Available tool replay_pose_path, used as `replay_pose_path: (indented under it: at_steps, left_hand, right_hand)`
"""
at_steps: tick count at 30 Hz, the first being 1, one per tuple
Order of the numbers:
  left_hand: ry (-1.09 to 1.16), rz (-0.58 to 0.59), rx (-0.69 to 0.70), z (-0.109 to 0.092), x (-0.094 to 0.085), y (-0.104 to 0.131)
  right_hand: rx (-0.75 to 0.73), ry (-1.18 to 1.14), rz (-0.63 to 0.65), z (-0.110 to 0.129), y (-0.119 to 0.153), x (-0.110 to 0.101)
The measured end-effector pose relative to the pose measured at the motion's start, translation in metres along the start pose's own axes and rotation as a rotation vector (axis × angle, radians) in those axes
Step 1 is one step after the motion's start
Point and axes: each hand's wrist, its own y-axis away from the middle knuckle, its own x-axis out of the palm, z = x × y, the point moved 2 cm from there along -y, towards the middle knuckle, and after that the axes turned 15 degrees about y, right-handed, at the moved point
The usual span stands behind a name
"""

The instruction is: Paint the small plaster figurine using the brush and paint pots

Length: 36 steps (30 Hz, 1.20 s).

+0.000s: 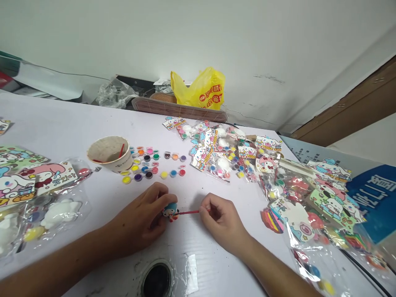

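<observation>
A small painted figurine (pixel 170 210), blue on top with a pale face and red lower parts, sits in the closed fingers of my left hand (pixel 140 216). Pinched in my right hand (pixel 221 220) is a thin red paintbrush (pixel 189 212), its tip pointing left and meeting the figurine's lower right side. Whether the bristles press on the surface is too small to tell. Beyond my hands, open paint pots (pixel 147 158) in several colours lie in short strips. To their left stands a paper cup (pixel 110 153) of murky water with red sticks in it.
Bagged craft kits with cartoon cards (pixel 204 149) cover the table's right side, and more bags (pixel 60 212) lie at the left. A yellow plastic bag (pixel 199 90) stands at the back by the wall. A round dark hole (pixel 157 280) is at the near edge.
</observation>
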Motion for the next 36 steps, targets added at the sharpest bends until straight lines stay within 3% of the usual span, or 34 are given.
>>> replay_pose_path:
  at_steps: [36]
  left_hand:
    - [0.010,-0.025,-0.040,0.0058,0.0022,0.0011]
  right_hand:
    - [-0.035,0.035,-0.002,-0.0026,-0.0022,-0.0059]
